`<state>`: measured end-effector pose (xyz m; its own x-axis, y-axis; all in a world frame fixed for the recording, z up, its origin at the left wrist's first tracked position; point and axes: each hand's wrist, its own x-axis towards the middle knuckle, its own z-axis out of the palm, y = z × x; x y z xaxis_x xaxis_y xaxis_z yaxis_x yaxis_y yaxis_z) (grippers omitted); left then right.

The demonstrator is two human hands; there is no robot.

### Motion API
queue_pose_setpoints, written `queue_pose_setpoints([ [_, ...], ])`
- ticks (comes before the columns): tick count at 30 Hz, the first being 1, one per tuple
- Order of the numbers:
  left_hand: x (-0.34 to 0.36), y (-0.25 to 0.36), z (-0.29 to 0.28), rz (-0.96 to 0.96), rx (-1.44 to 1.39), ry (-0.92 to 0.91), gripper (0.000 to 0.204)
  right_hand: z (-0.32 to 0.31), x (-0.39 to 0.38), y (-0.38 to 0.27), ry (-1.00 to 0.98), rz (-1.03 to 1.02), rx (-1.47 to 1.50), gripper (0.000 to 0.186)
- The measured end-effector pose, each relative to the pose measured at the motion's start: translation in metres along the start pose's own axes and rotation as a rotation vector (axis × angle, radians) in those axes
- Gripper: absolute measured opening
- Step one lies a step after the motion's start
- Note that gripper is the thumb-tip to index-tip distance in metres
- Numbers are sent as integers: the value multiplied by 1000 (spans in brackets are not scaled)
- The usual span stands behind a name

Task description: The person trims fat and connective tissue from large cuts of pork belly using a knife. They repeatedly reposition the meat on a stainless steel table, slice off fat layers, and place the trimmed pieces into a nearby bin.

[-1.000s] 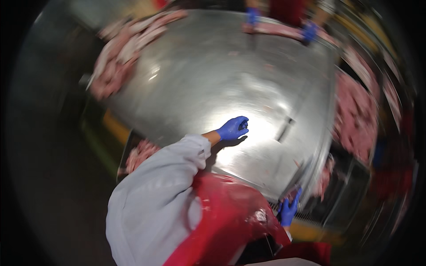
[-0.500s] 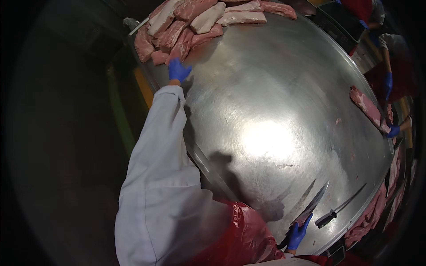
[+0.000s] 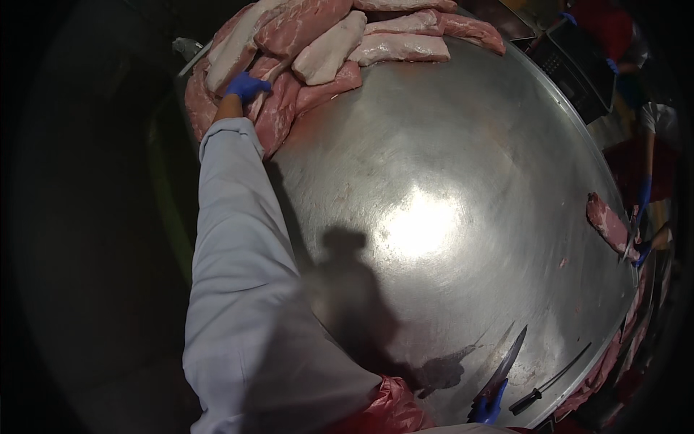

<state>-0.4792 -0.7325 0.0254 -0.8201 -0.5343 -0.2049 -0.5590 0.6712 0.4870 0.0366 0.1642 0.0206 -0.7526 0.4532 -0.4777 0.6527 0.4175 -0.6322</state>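
Observation:
My left hand (image 3: pixel 246 87), in a blue glove, rests on a pile of raw meat at the far left, with its thumb spread to the side. It touches the lower end of a long pale-topped meat piece (image 3: pixel 235 54); its fingertips are partly hidden there. Close to the table's near right edge, my right hand (image 3: pixel 489 406), also gloved in blue, is closed round a knife (image 3: pixel 506 364). The blade points up and to the right, and the handle is covered by the hand. Beside it lies a thin rod-like tool with a black handle (image 3: pixel 525 402), possibly a honing steel.
More meat pieces (image 3: pixel 401 48) lie along the far edge of the metal table (image 3: pixel 434 159). At the right edge, another person's gloved hands (image 3: pixel 642 252) work with a blade on a meat strip (image 3: pixel 609 223). A black crate (image 3: pixel 575 65) stands beyond the table's far right.
My left hand has moved farther left and onto the pile from its near edge. My right hand keeps the knife low at the right. The view has shifted.

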Motion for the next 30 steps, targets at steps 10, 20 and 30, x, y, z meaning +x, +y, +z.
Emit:
queue_pose_setpoints([
  [10, -51, -42, -21, -79, -432, -154, 80, 23, -6, -34, -198, 8, 2, 80],
  [20, -247, -81, 136, -224, -1445, -383, 76, 11, -47, 10, -197, -6, 99, 79],
  [30, -540, 49, 172, 748, -48, -356, 70, -26, -88, 61, -161, -33, 157, 77],
])
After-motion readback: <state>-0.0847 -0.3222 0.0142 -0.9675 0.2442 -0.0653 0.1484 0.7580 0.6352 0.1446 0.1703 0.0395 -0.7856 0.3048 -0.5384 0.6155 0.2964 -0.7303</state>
